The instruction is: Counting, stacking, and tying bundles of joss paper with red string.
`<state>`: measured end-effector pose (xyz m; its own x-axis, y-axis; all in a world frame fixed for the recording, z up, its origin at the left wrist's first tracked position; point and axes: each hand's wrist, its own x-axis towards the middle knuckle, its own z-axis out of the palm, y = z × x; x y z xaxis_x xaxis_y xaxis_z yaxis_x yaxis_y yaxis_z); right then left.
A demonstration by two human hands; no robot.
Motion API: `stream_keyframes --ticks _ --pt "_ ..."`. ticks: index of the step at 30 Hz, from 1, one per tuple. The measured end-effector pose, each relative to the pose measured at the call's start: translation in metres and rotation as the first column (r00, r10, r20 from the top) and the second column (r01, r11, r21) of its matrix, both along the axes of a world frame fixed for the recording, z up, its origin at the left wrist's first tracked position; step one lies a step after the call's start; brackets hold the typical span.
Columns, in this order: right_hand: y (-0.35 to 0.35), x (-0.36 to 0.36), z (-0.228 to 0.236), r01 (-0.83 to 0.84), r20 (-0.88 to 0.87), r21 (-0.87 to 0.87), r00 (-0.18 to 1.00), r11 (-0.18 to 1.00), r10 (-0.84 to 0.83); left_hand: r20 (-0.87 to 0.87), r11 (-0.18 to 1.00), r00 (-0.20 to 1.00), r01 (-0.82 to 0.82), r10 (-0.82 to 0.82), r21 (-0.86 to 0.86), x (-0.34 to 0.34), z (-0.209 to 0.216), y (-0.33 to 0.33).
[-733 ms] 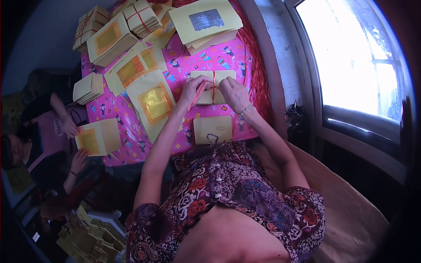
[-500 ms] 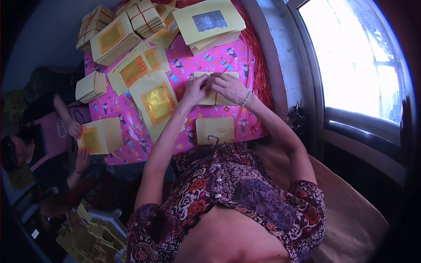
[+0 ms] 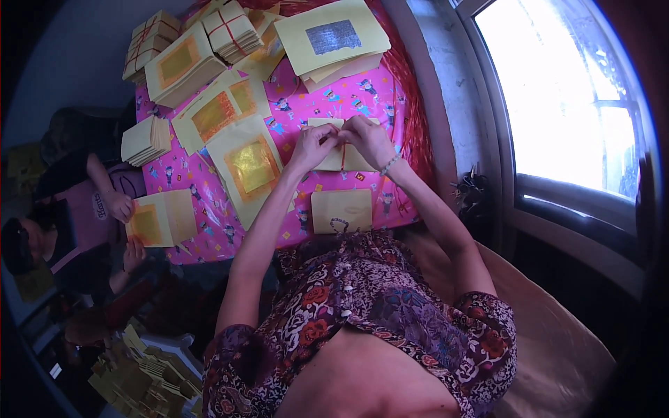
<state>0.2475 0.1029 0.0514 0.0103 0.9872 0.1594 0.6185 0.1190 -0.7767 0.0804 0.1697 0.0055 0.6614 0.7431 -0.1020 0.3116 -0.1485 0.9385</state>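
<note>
A pale yellow paper bundle (image 3: 327,163) lies in front of me on the table, with a thin red string (image 3: 343,155) running down its middle. Over its upper part my left hand (image 3: 317,144) and my right hand (image 3: 369,139) meet, fingertips pinched together on the string. My fingers hide the exact place where it is held. Nearer to my body rests another yellow paper packet (image 3: 343,209), apart from both hands.
A pink patterned cloth (image 3: 279,104) covers the table. At the back stand a paper stack with a silver square (image 3: 333,38) and red-tied bundles (image 3: 232,29). Gold-square sheets (image 3: 251,167) lie left. A co-worker's hands (image 3: 129,230) hold paper at far left. Red strands (image 3: 417,129) hang along the right edge.
My right hand has turned, its fingers now bent more downward at the string. The fingertips have drawn slightly apart, showing more string. My left hand has shifted very little.
</note>
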Motion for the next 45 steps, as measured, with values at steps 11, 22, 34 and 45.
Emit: stream_keyframes --ticks 11,22,34,45 --pt "-0.034 -0.024 -0.01 0.147 0.121 -0.161 0.984 0.976 -0.128 0.088 0.95 0.995 0.076 -0.052 -0.303 -0.003 0.007 0.007" --pt "0.004 0.003 -0.028 -0.03 0.022 -0.163 0.999 0.986 0.034 -0.052 0.859 0.991 -0.084 0.127 0.505 0.009 0.015 -0.03" --pt "0.01 0.017 -0.017 -0.162 -0.365 -0.525 0.93 0.836 -0.049 0.126 0.753 0.961 -0.27 0.244 0.6 0.012 0.003 -0.04" --pt "0.012 0.023 -0.023 -0.278 -0.214 -0.291 0.951 0.915 0.221 0.138 0.736 0.961 -0.274 0.242 0.619 0.01 0.005 -0.036"
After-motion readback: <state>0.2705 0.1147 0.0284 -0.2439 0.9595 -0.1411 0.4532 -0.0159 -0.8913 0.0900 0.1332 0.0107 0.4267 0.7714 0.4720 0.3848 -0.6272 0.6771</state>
